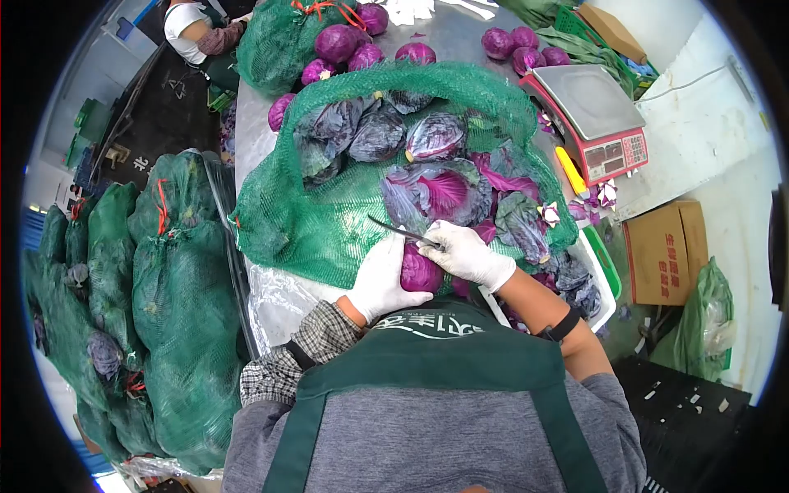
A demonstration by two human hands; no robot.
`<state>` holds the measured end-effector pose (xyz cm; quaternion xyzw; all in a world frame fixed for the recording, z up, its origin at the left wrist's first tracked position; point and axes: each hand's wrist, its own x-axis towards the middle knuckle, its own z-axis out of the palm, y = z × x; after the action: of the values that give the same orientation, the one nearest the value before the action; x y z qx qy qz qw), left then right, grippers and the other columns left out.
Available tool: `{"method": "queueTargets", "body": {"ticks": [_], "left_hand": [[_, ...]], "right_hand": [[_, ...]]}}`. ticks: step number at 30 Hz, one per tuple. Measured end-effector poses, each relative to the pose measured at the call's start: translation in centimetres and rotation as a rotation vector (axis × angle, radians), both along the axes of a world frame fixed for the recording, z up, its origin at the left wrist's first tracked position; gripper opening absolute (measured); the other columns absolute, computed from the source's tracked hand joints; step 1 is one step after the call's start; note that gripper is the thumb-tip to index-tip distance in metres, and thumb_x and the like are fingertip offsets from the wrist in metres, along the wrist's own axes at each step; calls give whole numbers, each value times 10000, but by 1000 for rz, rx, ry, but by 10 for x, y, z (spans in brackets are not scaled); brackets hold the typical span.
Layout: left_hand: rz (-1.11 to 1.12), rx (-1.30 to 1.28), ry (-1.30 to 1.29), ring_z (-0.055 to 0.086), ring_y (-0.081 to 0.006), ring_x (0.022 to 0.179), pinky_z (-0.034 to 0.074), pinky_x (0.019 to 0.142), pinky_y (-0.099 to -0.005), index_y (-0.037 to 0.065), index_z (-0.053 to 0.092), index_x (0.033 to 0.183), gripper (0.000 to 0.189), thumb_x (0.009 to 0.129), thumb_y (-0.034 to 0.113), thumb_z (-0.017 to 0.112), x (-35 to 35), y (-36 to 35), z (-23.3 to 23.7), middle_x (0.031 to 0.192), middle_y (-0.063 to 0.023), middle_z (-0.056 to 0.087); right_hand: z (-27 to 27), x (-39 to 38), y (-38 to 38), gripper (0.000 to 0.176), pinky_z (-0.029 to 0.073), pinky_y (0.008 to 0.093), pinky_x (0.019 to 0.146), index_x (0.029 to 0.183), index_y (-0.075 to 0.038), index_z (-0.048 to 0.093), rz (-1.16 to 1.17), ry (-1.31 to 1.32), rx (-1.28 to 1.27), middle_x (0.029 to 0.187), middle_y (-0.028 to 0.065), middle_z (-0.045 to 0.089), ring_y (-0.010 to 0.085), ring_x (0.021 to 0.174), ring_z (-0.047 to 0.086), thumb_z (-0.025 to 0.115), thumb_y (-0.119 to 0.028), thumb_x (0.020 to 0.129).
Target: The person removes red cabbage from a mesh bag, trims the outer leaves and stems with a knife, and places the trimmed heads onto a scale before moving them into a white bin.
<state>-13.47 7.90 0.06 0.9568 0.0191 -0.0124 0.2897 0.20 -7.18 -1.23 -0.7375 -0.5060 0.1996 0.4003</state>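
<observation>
My white-gloved left hand (383,278) is closed around the side of a purple cabbage (420,271), close to my apron. In my right hand (467,251), also gloved, is a knife (399,231); its thin dark blade points left above the cabbage. The knife's handle is mostly hidden by my fingers. Just beyond my hands, a green mesh bag (329,220) lies spread open on the metal table. Several cabbages with dark outer leaves (376,135) rest in it, and loose purple leaves (448,193) lie nearer to me.
Peeled purple cabbages (337,43) sit at the back. On the right stand a red scale (592,115), a yellow-handled tool (570,171) and a white bin (606,308) of leaves. Full mesh sacks (185,329) are stacked at left. Another person (193,33) is at far left.
</observation>
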Motion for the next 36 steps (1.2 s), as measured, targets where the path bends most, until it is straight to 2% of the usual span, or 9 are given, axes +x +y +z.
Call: {"method": "queueTargets", "body": {"ticks": [6, 10, 12, 13, 16, 22, 26, 28, 36], "left_hand": [[16, 35, -16, 420, -427, 1236, 355, 1047, -444, -101, 221, 1399, 1188, 544, 437, 847, -4, 2, -13, 1314, -304, 407], [-21, 66, -112, 402, -422, 1253, 326, 1072, -440, -98, 211, 1404, 1187, 564, 466, 832, -10, 6, -10, 1353, -300, 378], [-24, 15, -151, 403, -419, 1253, 326, 1072, -440, -86, 208, 1412, 1195, 549, 439, 847, -15, 8, -17, 1351, -291, 389], [-6, 25, -107, 415, -419, 1237, 337, 1061, -440, -99, 211, 1403, 1195, 544, 436, 848, -14, 6, -15, 1321, -292, 413], [-45, -5, -89, 433, -419, 1212, 354, 1042, -442, -118, 220, 1389, 1182, 551, 436, 844, -6, 4, -10, 1288, -296, 431], [-1, 36, -95, 438, -433, 1201, 351, 1046, -438, -89, 259, 1382, 1132, 566, 440, 838, -3, 1, -8, 1301, -303, 419], [-28, 55, -118, 429, -433, 1215, 344, 1053, -441, -101, 240, 1390, 1151, 571, 446, 836, -5, 2, -12, 1309, -303, 412], [-20, 49, -144, 450, -427, 1193, 358, 1039, -442, -103, 252, 1381, 1143, 566, 443, 838, -5, 5, -12, 1277, -296, 437], [-23, 12, -110, 472, -414, 1162, 378, 1018, -435, -51, 303, 1364, 1077, 555, 413, 843, 2, 3, -7, 1254, -275, 455]], "right_hand": [[-10, 0, 8, 172, 504, 455, 732, 937, -60, 610, -79, -231, -172, 904, 155, 585, 355, 799, 619, 562, -207, 861], [-32, 21, 4, 166, 522, 412, 724, 892, -35, 622, -391, -270, -272, 918, 153, 621, 317, 805, 648, 594, -192, 845], [-14, 8, -6, 211, 519, 361, 745, 917, -19, 644, -276, 260, 3, 919, 132, 624, 264, 809, 649, 657, -213, 834], [-5, 1, -8, 261, 506, 330, 779, 961, -15, 656, -173, 279, 75, 913, 123, 620, 220, 833, 634, 700, -230, 820], [-6, -2, -1, 229, 500, 355, 783, 961, -36, 648, -19, 101, 36, 931, 130, 593, 280, 850, 617, 649, -239, 856], [3, -3, 7, 217, 491, 425, 737, 928, -50, 619, -4, -177, -149, 920, 140, 585, 355, 804, 607, 602, -261, 881], [-11, 3, 14, 227, 492, 423, 725, 925, -43, 636, -120, -226, -164, 890, 154, 596, 352, 775, 614, 621, -262, 866], [-9, 3, 9, 239, 491, 414, 742, 910, -35, 653, -91, 183, 47, 868, 167, 610, 336, 803, 618, 640, -264, 847], [8, 2, 11, 190, 489, 425, 785, 914, -50, 637, -11, -131, -125, 878, 159, 608, 338, 863, 614, 601, -226, 854]]}}
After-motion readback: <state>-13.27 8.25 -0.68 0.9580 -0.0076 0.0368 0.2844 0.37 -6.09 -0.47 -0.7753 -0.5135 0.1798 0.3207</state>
